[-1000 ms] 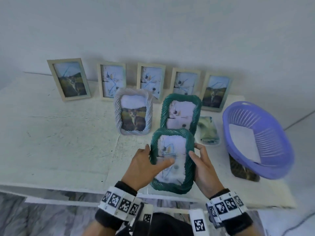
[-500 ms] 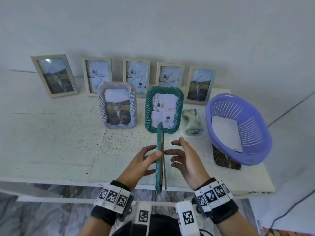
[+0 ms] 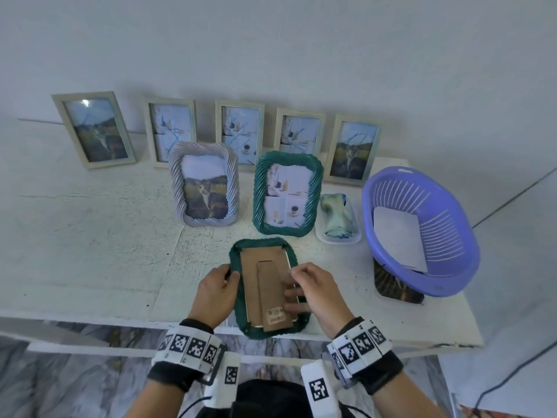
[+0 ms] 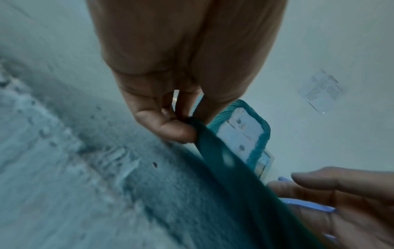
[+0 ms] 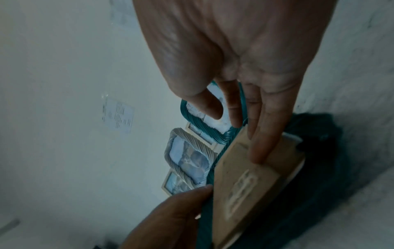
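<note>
- Left hand (image 3: 215,294): thumb and curled fingers pinched on the left rim of the green frame (image 3: 261,243), likely to steady it against the other hand's push.
- Between the hands: green frame face down, cardboard back (image 3: 250,276) up, over the near edge of the table (image 3: 90,251); resting or just lifted, cannot tell. Turned this way, probably, to reach the stand (image 3: 271,294).
- Right hand (image 3: 316,292): loose, gripping nothing; straight fingers (image 5: 262,134) laid flat on the stand, thumb clear, seemingly ready to swing it out.
- Beyond the grip: grey frame (image 3: 205,184) and standing green frame (image 3: 286,193) upright, faces toward the grip, with a row of plain frames (image 3: 239,131) against the wall behind; apparently a display in the making.
- Beyond and right of the grip: small white tray (image 3: 324,238) holding one folded cloth (image 3: 336,215).
- Farther right of the grip: purple basket (image 3: 443,236), tipped toward the grip on something dark, holding a single white sheet (image 3: 398,236).
</note>
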Demonstrator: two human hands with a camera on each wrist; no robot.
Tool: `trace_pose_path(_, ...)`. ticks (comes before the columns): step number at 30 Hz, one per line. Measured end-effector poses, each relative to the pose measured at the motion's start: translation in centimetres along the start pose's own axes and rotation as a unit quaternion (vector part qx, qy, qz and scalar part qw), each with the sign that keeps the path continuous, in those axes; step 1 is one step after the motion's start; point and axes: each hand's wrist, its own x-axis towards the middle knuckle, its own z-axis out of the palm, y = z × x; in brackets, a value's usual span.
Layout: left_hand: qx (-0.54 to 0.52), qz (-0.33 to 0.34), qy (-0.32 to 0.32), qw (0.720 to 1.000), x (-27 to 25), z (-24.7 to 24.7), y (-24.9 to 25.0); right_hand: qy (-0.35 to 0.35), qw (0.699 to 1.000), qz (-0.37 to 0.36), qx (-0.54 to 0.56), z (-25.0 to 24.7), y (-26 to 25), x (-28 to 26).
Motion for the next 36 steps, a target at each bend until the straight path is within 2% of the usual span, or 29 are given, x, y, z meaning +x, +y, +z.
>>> trace_pose_path(5,0.107,0.072,0.014,0.992,1.3,-0.7,-0.4,-0.023,0.992,-0.014,-0.124,-0.6,-0.1,-0.2)
trace_pose_path(7,0.128,0.086,0.009,0.988,1.5,-1.0,-0.4,-0.025,0.978,-0.046,-0.204,-0.8,-0.5,0.2)
trace_pose_path(8,0.135,0.090,0.002,0.987,1.6,-1.1,-0.4,-0.007,0.957,-0.090,-0.275,-1.0,-0.6,0.6)
trace_pose_path(10,0.129,0.089,-0.014,0.988,1.9,-1.4,-0.7,0.036,0.892,-0.181,-0.414,-1.3,-0.8,1.8)
trace_pose_path(11,0.114,0.084,-0.020,0.990,2.1,-1.5,-0.7,0.044,0.861,-0.205,-0.463,-1.3,-0.9,2.3)
trace_pose_path(17,0.048,0.055,-0.028,0.997,2.9,-1.8,-1.1,0.008,0.749,-0.223,-0.624,-0.6,-1.1,4.0)
trace_pose_path(20,0.043,0.057,-0.035,0.997,3.3,-1.9,-1.4,0.003,0.712,-0.225,-0.666,-0.5,-1.0,4.2)
trace_pose_path(25,0.036,0.064,-0.046,0.996,3.3,-2.1,-1.4,0.013,0.675,-0.248,-0.695,-0.6,-0.3,4.7)
trace_pose_path(28,0.045,0.072,-0.048,0.995,3.2,-2.2,-1.3,0.001,0.666,-0.244,-0.705,-1.0,0.2,4.8)
trace_pose_path(36,0.062,0.081,-0.053,0.993,3.5,-2.3,-1.2,0.017,0.716,-0.230,-0.659,-0.2,0.2,3.6)
